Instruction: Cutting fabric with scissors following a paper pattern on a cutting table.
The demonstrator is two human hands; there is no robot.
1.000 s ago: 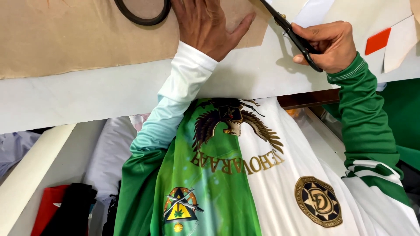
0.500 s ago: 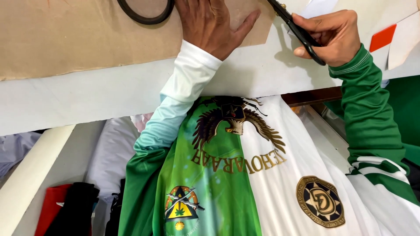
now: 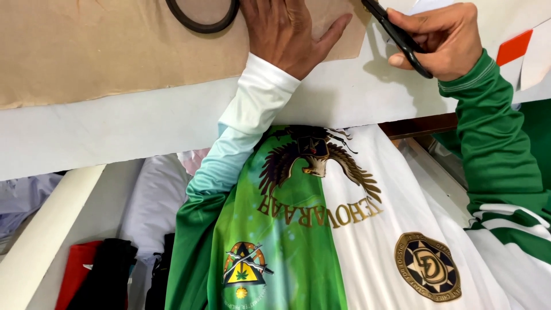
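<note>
My left hand (image 3: 287, 34) lies flat with fingers spread on a sheet of brown paper (image 3: 103, 51) spread over the white table (image 3: 143, 129). My right hand (image 3: 442, 40) grips black scissors (image 3: 396, 34) at the brown sheet's right edge, blades pointing up and left out of the frame. A black ring (image 3: 201, 20) rests on the paper just left of my left hand. My sleeves are white-to-green on the left and green on the right.
A red-orange piece (image 3: 513, 46) and white paper pieces lie at the table's far right. Below the table edge, red and black folded cloths (image 3: 97, 275) and pale fabric sit at lower left. A cream-coloured bar (image 3: 46, 235) slants beside them.
My right hand with the scissors has moved up and slightly left along the paper's right edge. My left hand has stayed pressed on the sheet.
</note>
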